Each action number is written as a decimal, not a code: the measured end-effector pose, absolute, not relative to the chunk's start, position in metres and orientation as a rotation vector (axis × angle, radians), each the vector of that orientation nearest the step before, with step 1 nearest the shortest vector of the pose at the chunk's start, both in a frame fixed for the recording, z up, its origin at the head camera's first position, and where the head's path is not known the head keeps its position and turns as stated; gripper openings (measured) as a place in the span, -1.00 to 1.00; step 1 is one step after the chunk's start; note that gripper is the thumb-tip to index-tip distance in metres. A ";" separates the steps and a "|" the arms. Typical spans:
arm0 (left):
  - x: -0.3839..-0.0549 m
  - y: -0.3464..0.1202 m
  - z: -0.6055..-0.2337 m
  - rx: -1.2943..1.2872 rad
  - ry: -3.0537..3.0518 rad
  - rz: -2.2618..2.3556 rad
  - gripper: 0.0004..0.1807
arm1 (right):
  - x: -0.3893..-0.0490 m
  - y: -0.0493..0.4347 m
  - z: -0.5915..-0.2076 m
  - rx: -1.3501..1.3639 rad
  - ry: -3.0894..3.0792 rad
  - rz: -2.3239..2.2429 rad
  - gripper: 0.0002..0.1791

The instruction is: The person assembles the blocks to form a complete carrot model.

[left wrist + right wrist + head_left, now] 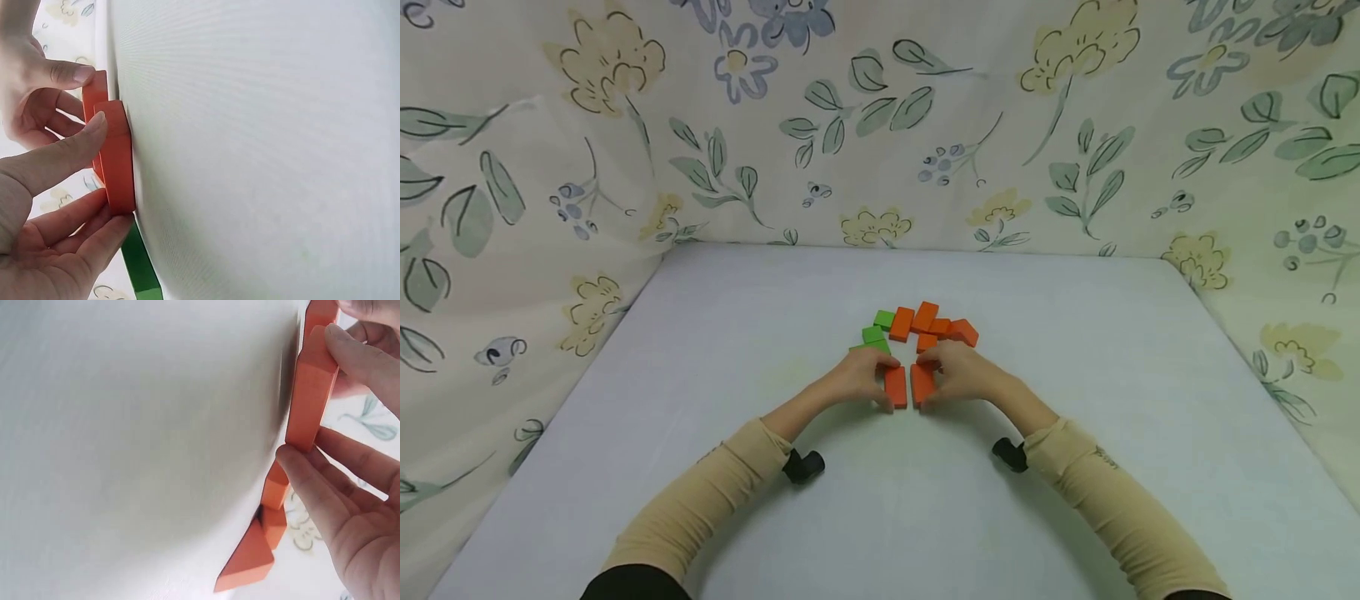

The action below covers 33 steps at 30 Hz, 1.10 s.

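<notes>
Two orange blocks stand side by side on the white table, a narrow gap between them in the head view. My left hand pinches the left orange block by its ends, thumb at the near end and fingertips at the far end; the left wrist view shows this grip on the block close up. In the same way my right hand holds the right orange block. The right wrist view shows its thumb and fingers at opposite ends of that block.
Beyond the hands lie several loose blocks: a green block among others at the left, and orange blocks, including a tall one and a wedge-like one, to the right. A flower-patterned cloth hangs behind the white table.
</notes>
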<state>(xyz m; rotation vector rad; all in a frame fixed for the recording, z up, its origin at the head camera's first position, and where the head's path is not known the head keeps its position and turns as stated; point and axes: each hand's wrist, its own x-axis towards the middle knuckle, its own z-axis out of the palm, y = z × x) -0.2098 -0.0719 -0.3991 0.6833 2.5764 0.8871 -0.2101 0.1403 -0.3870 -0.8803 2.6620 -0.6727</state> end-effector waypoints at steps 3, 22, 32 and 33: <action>-0.211 -0.071 -0.399 0.687 2.575 0.877 -0.28 | -0.209 0.136 -0.386 -0.878 2.665 -0.658 -0.32; -0.218 -0.073 -0.396 0.696 2.549 0.837 -0.26 | -0.211 0.126 -0.391 -0.808 2.689 -0.612 -0.31; -0.221 -0.072 -0.399 0.692 2.545 0.835 -0.27 | -0.212 0.126 -0.393 -0.843 2.707 -0.571 -0.31; -0.220 -0.072 -0.398 0.690 2.545 0.835 -0.28 | -0.212 0.126 -0.393 -0.840 2.709 -0.571 -0.32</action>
